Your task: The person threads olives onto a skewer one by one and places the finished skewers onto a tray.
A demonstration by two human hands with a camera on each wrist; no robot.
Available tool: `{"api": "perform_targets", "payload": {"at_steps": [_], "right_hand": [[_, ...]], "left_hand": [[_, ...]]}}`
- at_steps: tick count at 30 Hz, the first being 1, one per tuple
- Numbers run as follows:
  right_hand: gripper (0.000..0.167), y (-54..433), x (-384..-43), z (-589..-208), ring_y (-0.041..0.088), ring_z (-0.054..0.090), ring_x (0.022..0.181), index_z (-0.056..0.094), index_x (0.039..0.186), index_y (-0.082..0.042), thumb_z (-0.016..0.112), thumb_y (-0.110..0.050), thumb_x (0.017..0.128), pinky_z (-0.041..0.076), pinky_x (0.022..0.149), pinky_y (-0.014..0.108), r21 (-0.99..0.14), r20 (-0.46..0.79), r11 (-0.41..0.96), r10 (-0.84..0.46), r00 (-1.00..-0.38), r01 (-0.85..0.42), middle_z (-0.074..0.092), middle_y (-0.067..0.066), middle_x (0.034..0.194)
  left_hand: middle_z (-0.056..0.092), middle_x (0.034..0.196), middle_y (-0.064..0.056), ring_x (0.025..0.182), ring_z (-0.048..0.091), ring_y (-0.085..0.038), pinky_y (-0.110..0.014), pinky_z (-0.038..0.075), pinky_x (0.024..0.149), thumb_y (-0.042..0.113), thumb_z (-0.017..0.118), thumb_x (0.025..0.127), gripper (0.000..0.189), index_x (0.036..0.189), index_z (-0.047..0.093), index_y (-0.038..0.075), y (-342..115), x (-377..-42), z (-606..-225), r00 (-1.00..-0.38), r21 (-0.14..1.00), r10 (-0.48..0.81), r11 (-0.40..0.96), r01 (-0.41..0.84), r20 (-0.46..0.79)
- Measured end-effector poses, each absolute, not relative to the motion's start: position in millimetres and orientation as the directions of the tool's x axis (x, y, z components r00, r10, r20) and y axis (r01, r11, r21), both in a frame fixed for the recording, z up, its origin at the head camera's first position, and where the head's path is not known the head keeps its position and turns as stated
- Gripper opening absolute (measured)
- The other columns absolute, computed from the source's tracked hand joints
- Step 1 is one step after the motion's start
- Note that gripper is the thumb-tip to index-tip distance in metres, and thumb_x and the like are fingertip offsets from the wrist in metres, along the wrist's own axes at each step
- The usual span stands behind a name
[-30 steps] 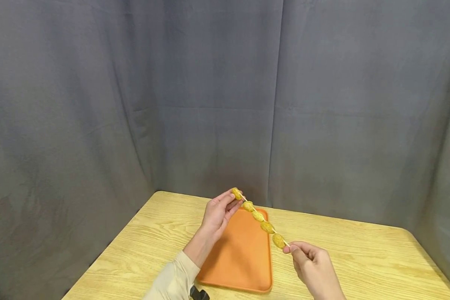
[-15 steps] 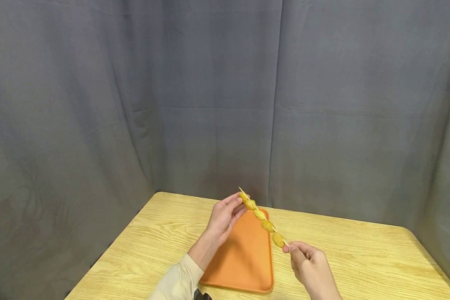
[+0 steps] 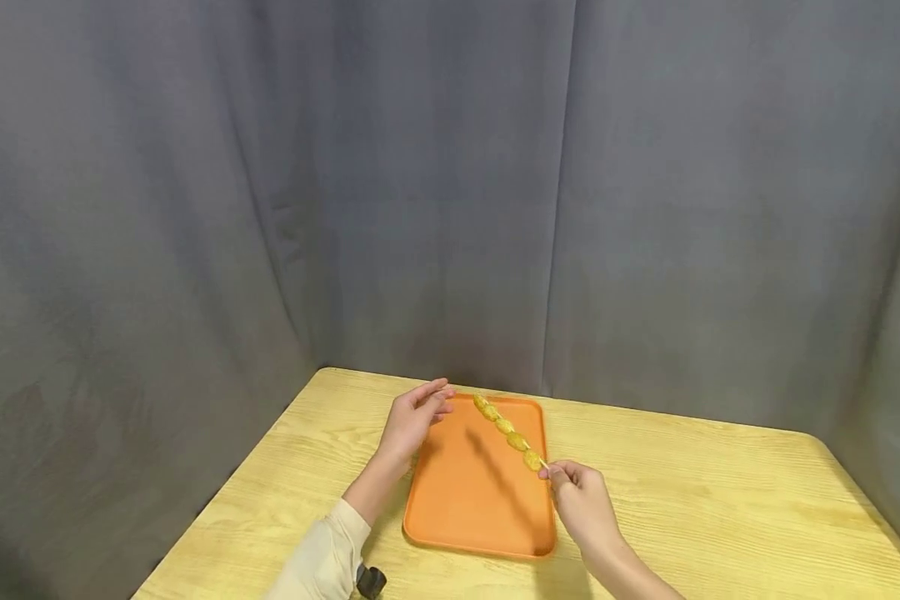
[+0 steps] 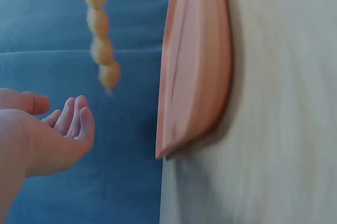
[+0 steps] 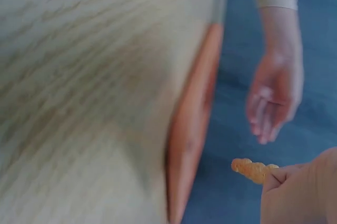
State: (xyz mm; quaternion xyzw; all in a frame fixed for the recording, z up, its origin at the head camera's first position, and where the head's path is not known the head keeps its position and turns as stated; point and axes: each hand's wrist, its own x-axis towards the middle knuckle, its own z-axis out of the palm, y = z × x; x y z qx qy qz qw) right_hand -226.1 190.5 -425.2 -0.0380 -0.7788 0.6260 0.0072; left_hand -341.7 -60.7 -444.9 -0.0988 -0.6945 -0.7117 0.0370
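A skewer (image 3: 504,425) threaded with several yellow-brown, ball-like pieces slants above the orange tray (image 3: 465,517). My right hand (image 3: 585,508) pinches its near, bare end between thumb and fingers. To the left of the skewer's far end, my left hand (image 3: 414,421) hangs over the tray's left rim, fingers loosely bent and holding nothing. In the left wrist view a gap separates that hand (image 4: 47,134) from the skewer (image 4: 100,34). The right wrist view shows the skewer (image 5: 253,170) end-on, partly hidden by the right hand (image 5: 300,192).
The tray lies on a light wooden table (image 3: 690,500), with the skewer's shadow across it. Grey curtains (image 3: 435,208) enclose the table at the back and sides. A black band (image 3: 371,581) shows at the left sleeve.
My left hand has let go of the skewer's far pieces and moved left. My right hand has carried the skewer left, over the tray. The head view has shifted slightly.
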Motion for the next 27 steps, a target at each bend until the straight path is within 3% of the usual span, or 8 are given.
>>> {"api": "perform_targets", "payload": {"at_steps": [4, 8, 10, 13, 17, 21, 23, 27], "right_hand": [[0.027, 179.2, -242.4, -440.6, 0.011, 0.031, 0.052, 0.064, 0.106, 0.008, 0.040, -0.003, 0.102, 0.027, 0.045, 0.021, -0.970, -0.069, 0.226, 0.082, -0.994, 0.086, 0.045, 0.000, 0.064], [0.029, 173.1, -251.3, -454.2, 0.021, 0.047, 0.079, 0.060, 0.112, 0.011, 0.039, 0.004, 0.093, 0.043, 0.070, 0.035, -0.967, -0.103, 0.223, 0.089, -0.991, 0.121, 0.061, 0.013, 0.101], [0.032, 171.6, -252.8, -460.8, 0.022, 0.047, 0.083, 0.059, 0.114, 0.011, 0.038, 0.006, 0.089, 0.043, 0.072, 0.038, -0.968, -0.119, 0.212, 0.080, -0.990, 0.134, 0.060, 0.017, 0.116], [0.030, 170.4, -253.7, -470.0, 0.018, 0.046, 0.069, 0.059, 0.112, 0.010, 0.038, 0.006, 0.090, 0.044, 0.059, 0.029, -0.963, -0.144, 0.224, 0.044, -0.989, 0.150, 0.061, 0.018, 0.105], [0.023, 171.7, -255.6, -478.8, 0.014, 0.045, 0.059, 0.058, 0.105, 0.011, 0.038, 0.001, 0.100, 0.032, 0.046, 0.019, -0.959, -0.167, 0.242, -0.071, -0.983, 0.145, 0.061, 0.017, 0.088], [0.021, 178.5, -253.1, -480.6, 0.017, 0.055, 0.061, 0.056, 0.108, 0.017, 0.046, 0.000, 0.102, 0.045, 0.048, 0.022, -0.954, -0.186, 0.270, -0.186, -0.965, 0.132, 0.062, 0.019, 0.086], [0.026, 183.2, -248.6, -474.6, 0.019, 0.059, 0.058, 0.056, 0.115, 0.019, 0.051, -0.003, 0.102, 0.047, 0.047, 0.024, -0.925, -0.173, 0.372, -0.231, -0.958, 0.077, 0.063, 0.018, 0.085], [0.045, 197.6, -239.1, -441.2, 0.027, 0.067, 0.074, 0.052, 0.135, 0.013, 0.060, -0.017, 0.103, 0.057, 0.062, 0.038, -0.770, -0.067, 0.627, -0.263, -0.963, -0.117, 0.065, 0.022, 0.109]], "left_hand": [[0.066, 0.129, -0.015, 0.114, 0.064, -0.033, -0.043, 0.053, 0.099, 0.020, 0.055, 0.108, 0.038, 0.141, 0.058, 0.004, -67.6, -337.8, -447.4, -0.973, 0.979, 0.112, 0.013, 0.204, 0.201], [0.067, 0.126, -0.016, 0.113, 0.064, -0.037, -0.048, 0.052, 0.099, 0.018, 0.057, 0.107, 0.036, 0.139, 0.060, 0.004, -71.0, -334.6, -453.5, -0.973, 0.978, 0.111, 0.033, 0.208, 0.203], [0.068, 0.125, -0.016, 0.112, 0.065, -0.037, -0.050, 0.052, 0.099, 0.018, 0.058, 0.106, 0.035, 0.138, 0.062, 0.005, -72.2, -333.7, -457.6, -0.976, 0.978, 0.102, 0.062, 0.200, 0.193], [0.070, 0.122, -0.012, 0.110, 0.066, -0.034, -0.051, 0.052, 0.099, 0.019, 0.060, 0.105, 0.035, 0.137, 0.063, 0.006, -72.3, -334.8, -462.3, -0.980, 0.977, 0.093, 0.109, 0.184, 0.174], [0.071, 0.120, -0.005, 0.108, 0.067, -0.028, -0.050, 0.052, 0.099, 0.018, 0.060, 0.105, 0.034, 0.137, 0.064, 0.007, -70.6, -340.3, -463.4, -0.982, 0.971, 0.090, 0.157, 0.179, 0.167], [0.072, 0.118, -0.006, 0.106, 0.068, -0.025, -0.047, 0.054, 0.096, 0.014, 0.059, 0.104, 0.032, 0.135, 0.065, 0.005, -69.8, -346.2, -465.6, -0.968, 0.932, 0.091, 0.262, 0.250, 0.234], [0.072, 0.119, -0.010, 0.105, 0.068, -0.026, -0.048, 0.054, 0.094, 0.013, 0.060, 0.103, 0.032, 0.134, 0.066, 0.003, -74.1, -348.0, -467.1, -0.950, 0.885, 0.089, 0.344, 0.313, 0.301], [0.066, 0.127, -0.019, 0.115, 0.062, -0.037, -0.055, 0.050, 0.098, 0.018, 0.059, 0.104, 0.036, 0.136, 0.063, 0.000, -91.0, -353.1, -464.9, -0.895, 0.722, 0.083, 0.561, 0.405, 0.437]]}}
